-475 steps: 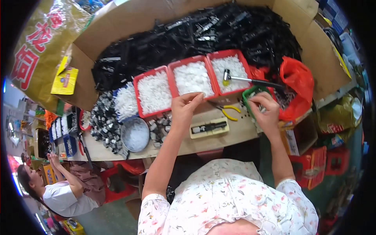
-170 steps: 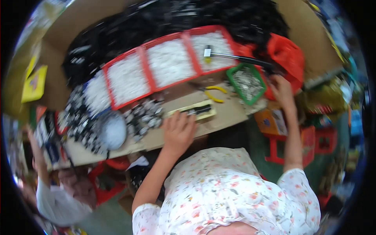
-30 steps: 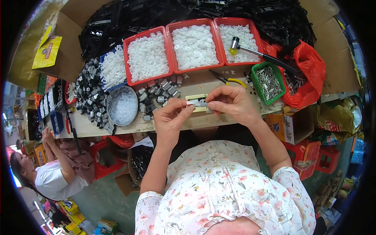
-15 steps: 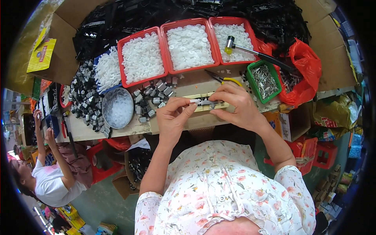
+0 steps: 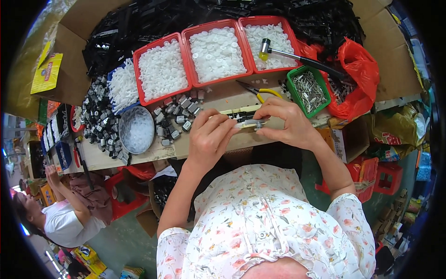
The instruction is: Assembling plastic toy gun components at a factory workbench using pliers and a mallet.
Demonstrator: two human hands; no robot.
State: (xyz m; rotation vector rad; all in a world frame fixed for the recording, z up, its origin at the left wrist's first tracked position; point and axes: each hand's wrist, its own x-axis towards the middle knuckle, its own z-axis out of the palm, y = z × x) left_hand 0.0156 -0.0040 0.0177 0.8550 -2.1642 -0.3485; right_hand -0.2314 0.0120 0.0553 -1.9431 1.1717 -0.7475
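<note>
Left hand (image 5: 210,139): fingers curled, tips pinched on the left end of a small grey assembly piece (image 5: 250,123), held just above the bench edge.

Right hand (image 5: 287,123): fingers bent and closed on the right end of the same piece, thumb beneath, index finger on top. What the palm covers cannot be told.

Cream-coloured jig block (image 5: 239,113): lies on the bench directly behind the held piece, partly hidden by the fingers.

Yellow-handled pliers (image 5: 260,90): flat on the bench, just beyond the right hand.

Green tray of metal pins (image 5: 308,90): to the right of the pliers, beside a red plastic bag (image 5: 357,74).

Hammer (image 5: 292,55): head resting in the rightmost of three red trays of white plastic discs (image 5: 216,51), handle reaching over the green tray.

Small grey parts (image 5: 176,116): loose cluster left of the left hand; near it a round metal bowl of white pieces (image 5: 136,129).

Heap of black plastic parts (image 5: 139,28): fills the far side, inside cardboard walls.

Workbench (image 5: 134,159): pale wooden top, crowded.

Room: green floor, red stools under the bench, a second person seated low at the left (image 5: 60,218).
</note>
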